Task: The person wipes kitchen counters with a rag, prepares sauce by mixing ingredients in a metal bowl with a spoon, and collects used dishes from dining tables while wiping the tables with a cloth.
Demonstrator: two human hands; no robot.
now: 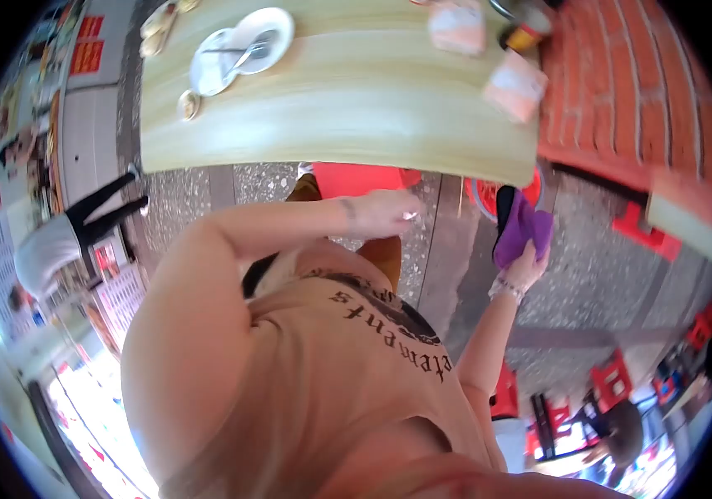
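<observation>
My left hand [385,213] is in front of my body, just below the table's near edge. Its fingers are curled closed, and a small white spot shows at them, too small and blurred to name. My right hand [525,270] is lower and to the right, closed around a folded purple cloth [524,233] with a dark part along its left side. The cloth hangs beyond the table's near right corner, beside a red round container [485,196] partly hidden by the table.
The table [331,125] bears white plates [264,41] with utensils, a small dish [189,105], pink-and-white packets [516,85] and a can [527,32]. A red stool [356,179] is under its edge. A brick wall [622,75] stands right. Another person [48,249] is at left.
</observation>
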